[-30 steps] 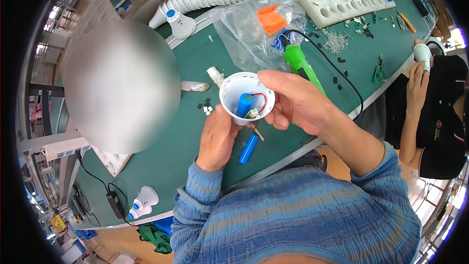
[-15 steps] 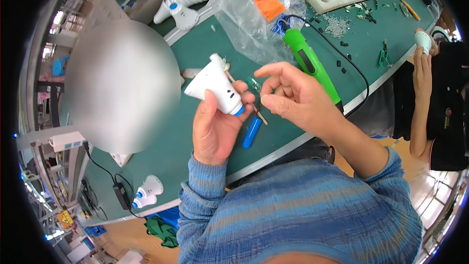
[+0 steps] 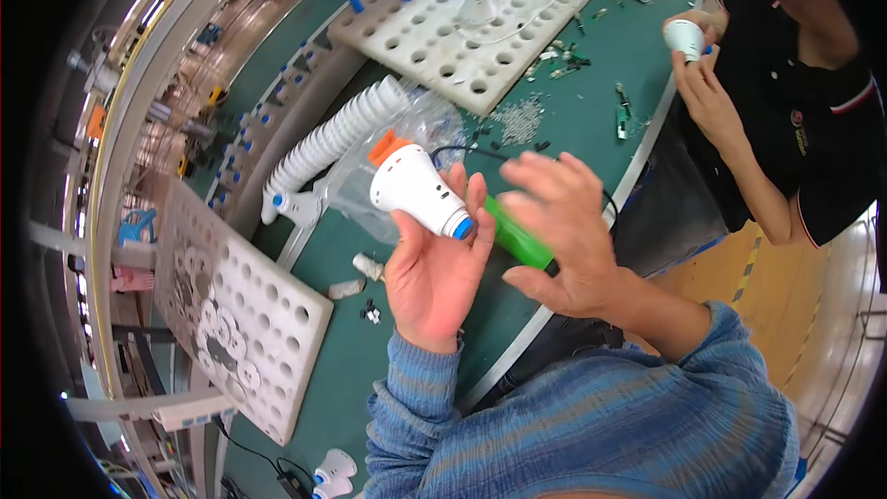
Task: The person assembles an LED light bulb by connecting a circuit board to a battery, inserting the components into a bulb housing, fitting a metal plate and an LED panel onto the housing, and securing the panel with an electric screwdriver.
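My left hand (image 3: 427, 291) is closed around a white funnel-shaped plastic housing (image 3: 416, 187), gripping its narrow end. The wide end points to the upper left; a blue cap (image 3: 462, 227) sits on the narrow end, and small dark slots mark its side. To the right, my right hand (image 3: 568, 226) is blurred by motion, with fingers spread and thumb apart, and nothing shows in it. Partly behind it lies a green power tool (image 3: 517, 236) with a black cord. Past the housing are a clear plastic bag (image 3: 356, 189) and an orange label (image 3: 388, 146).
Nested white housings (image 3: 337, 134) lie beyond the bag. A white perforated board (image 3: 434, 55) holds several blue cylinders; another perforated board (image 3: 277, 314) stands at left. Small clear parts (image 3: 519, 120) and circuit boards lie scattered. At right, a co-worker's hands (image 3: 698, 83) hold a similar housing.
The view has turned. My right hand has opened from curled fingers. The small green board and blue cylinder beside my hands no longer show. The housing, still in my left hand, has tilted.
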Demonstrator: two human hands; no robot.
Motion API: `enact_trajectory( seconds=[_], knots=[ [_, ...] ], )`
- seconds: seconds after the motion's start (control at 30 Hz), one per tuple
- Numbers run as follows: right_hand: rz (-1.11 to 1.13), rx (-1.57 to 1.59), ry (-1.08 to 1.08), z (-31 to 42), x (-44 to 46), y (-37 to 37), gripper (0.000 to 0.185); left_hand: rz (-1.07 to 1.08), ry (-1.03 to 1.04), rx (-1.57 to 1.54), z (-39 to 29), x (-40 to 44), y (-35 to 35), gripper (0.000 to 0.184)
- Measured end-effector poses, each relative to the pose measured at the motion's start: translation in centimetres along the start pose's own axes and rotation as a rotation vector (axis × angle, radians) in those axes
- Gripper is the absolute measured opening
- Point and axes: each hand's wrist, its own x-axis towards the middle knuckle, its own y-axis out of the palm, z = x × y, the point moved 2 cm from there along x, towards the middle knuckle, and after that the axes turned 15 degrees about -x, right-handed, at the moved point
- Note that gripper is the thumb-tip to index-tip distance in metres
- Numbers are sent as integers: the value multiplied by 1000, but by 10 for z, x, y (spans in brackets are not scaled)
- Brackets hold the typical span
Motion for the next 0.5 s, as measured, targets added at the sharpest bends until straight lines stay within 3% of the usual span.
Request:
enact_trajectory(
  seconds=[0.03, 0.2, 0.3, 0.5],
  knots=[
    [98, -28, 20, 0, 3, -2, 48, -15, -9, -13, 7, 10, -3, 49],
    [-100, 422, 444, -16, -7, 22, 42, -13, 26, 123, 21, 46, -27, 46],
    [-59, 301, 370, -28, -10, 30, 42, -44, 103, 328, 30, 60, -28, 48],
    [-118, 433, 475, -45, -6, 28, 43, -16, 91, 398, 43, 78, -31, 51]
  ],
)
